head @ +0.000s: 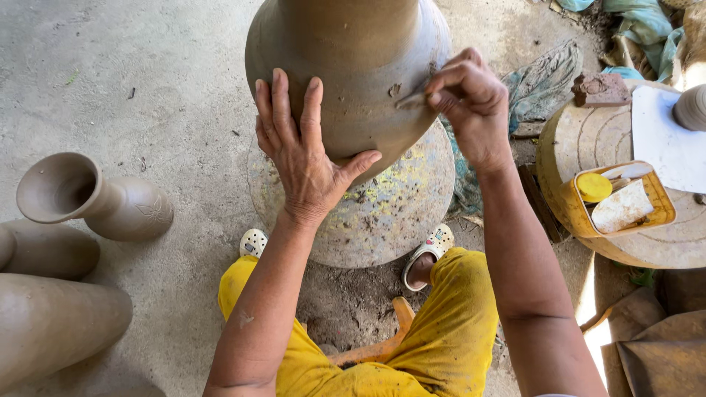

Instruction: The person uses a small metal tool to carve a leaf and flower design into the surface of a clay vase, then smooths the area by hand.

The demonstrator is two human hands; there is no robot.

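**Both Hands on the Big Unfired Vase**

The large clay vase [349,66] stood upright on a round, paint-flecked turntable [382,213] set on the concrete floor [147,73], directly ahead of the person's knees. Its grey-brown wall looked smooth, with a small nick and a few loose crumbs near the right shoulder; what it held inside could not be seen.

The left hand [301,151] lay flat and wide open against the vase's belly, fingers spread upward and thumb stretched to the right, gripping nothing. The right hand [471,103] was curled tight around a thin clay-coloured tool [412,99], whose tip touched the vase wall at the right. Both forearms reached forward from yellow trousers [441,338], the right wrist bent inward.

To the right, on a second round wheel [588,140], sat a yellow tub [662,213] holding a yellow lid and a pale scraper. A white board lay beside it. At the left, a smaller flared vase [95,198] lay tipped on its side, mouth open and empty, near two more clay pots [51,316].
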